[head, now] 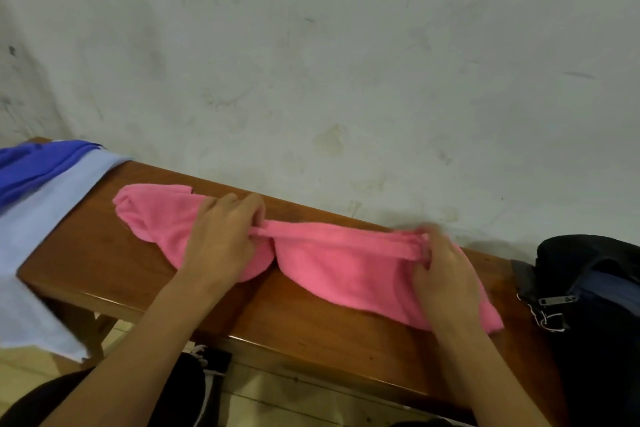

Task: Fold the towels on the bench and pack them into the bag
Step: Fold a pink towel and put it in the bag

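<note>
Black clothing (180, 388) at the bottom edge, closest in. Above it, two bare forearms reaching up over the wooden bench (311, 315). Left hand (221, 239) on the pink towel (332, 263), fingers curled and pinching a bunched fold at mid-length. Right hand (440, 267) at the towel's right portion, fingers curled round the gathered far edge; slightly blurred there. Pink towel stretched lengthwise along the bench top, far edge pulled into a taut ridge between the hands, left end crumpled, right end trailing toward the front edge. Light blue towel (38, 232) draped over the bench's left end, hanging past the front. Dark blue towel (38, 163) heaped on top of it at far left. Dark bag (595, 295) on the bench's right end, just beside the pink towel's right tip, zipper pulls (554, 302) facing left. Stained pale wall (346, 62) behind.
</note>
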Motion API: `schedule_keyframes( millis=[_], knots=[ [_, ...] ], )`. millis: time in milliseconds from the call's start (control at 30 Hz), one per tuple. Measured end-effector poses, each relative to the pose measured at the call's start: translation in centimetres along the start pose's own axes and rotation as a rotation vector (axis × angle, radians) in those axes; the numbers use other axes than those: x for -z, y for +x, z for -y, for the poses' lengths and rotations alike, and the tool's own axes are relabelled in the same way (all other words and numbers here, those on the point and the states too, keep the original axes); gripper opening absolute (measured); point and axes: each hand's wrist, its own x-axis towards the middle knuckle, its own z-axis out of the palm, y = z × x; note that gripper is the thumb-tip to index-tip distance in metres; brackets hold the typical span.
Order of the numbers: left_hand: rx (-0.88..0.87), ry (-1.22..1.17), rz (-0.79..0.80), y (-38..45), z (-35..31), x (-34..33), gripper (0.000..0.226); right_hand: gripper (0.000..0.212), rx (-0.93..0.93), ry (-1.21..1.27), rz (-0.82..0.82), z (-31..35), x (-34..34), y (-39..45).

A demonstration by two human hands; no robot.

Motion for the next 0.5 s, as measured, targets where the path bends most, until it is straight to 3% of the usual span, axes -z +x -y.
schedule_keyframes(
  millis=[67,133,233,300,367,433,500],
  knots=[
    [-0.047,0.019,-0.137,-0.1,0.2,0.5,0.036,0.029,-0.034,0.184,-0.224,-0.3,0.4,0.3],
    [-0.147,0.052,-0.262,-0.3,0.4,0.9,0.027,0.03,0.096,0.224,-0.443,-0.8,1.0,0.4],
    [-0.3,0.017,-0.254,-1.0,0.7,1.1,0.026,0.019,0.35,0.19,-0.508,-1.3,1.9,0.3],
    [-0.315,-0.15,-0.015,-1.6,0.9,1.2,0.042,0.021,0.487,0.213,-0.392,-1.3,2.1,-0.3],
    [-0.288,-0.213,0.236,-2.4,1.2,1.1,0.054,0.023,0.515,0.358,-0.133,-1.4,2.3,-1.5],
    [-0.24,-0.237,0.392,-3.1,1.5,0.8,0.046,0.026,0.436,0.457,0.188,-1.6,2.3,-2.7],
    [-0.175,-0.29,0.581,-3.6,1.7,1.2,0.031,0.035,0.409,0.385,0.424,-2.2,2.2,-3.7]
  ],
)
